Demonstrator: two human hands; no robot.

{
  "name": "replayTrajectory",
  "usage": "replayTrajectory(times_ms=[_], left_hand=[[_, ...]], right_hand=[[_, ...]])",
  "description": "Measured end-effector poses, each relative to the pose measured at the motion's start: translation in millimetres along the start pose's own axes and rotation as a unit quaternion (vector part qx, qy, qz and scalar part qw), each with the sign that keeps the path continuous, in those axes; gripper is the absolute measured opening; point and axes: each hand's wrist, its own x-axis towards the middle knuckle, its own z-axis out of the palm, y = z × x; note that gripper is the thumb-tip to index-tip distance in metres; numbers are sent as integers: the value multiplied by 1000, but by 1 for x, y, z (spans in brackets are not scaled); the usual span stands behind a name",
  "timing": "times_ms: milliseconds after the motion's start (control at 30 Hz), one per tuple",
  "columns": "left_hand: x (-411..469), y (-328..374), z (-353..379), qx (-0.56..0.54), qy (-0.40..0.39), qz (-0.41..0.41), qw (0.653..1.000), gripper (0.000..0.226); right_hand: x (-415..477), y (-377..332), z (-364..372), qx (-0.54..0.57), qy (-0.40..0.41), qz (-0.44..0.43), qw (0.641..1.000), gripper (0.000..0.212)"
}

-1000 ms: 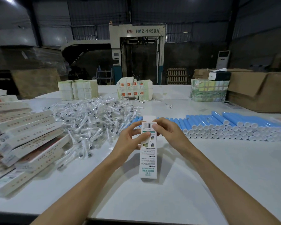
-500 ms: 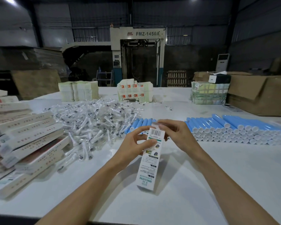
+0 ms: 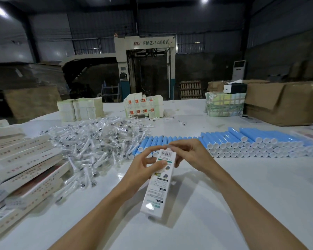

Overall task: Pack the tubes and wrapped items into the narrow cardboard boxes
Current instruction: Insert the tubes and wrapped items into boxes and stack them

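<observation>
Tilted narrow box off upright, top end now leaning toward right of frame; curled right hand further over that end.

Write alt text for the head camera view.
A left hand and right hand hold a narrow box tilted over a white table, fingers at its top end. Wrapped items lie heaped at left; blue tubes line up behind.

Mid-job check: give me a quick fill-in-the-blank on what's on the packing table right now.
The left hand and right hand hold a narrow box printed with a black-and-white ___ near its top. The stacked tubes have ___ bodies. The pile of wrapped items lies to the tubes' ___.
Missing: barcode; blue; left.
</observation>
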Motion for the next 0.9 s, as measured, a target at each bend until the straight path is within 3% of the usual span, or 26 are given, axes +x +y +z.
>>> replayTrajectory(times_ms=[200,400,533,733,900], left_hand=[[0,-2,-1,10,3,-8,1000,48],[1,3,-2,15,4,6,1000,51],[1,3,-3,19,4,17,1000,49],[0,5,-5,13,5,16,1000,45],[0,6,-3,11,3,21,1000,54]], right_hand=[[-1,0,7,-27,-6,-2,1000,19],[0,-13,8,143,7,118,983,45],[1,-16,9,180,-7,161,970,37],[1,-18,11,173,5,132,976,19],[2,-18,11,170,23,134,976,13]])
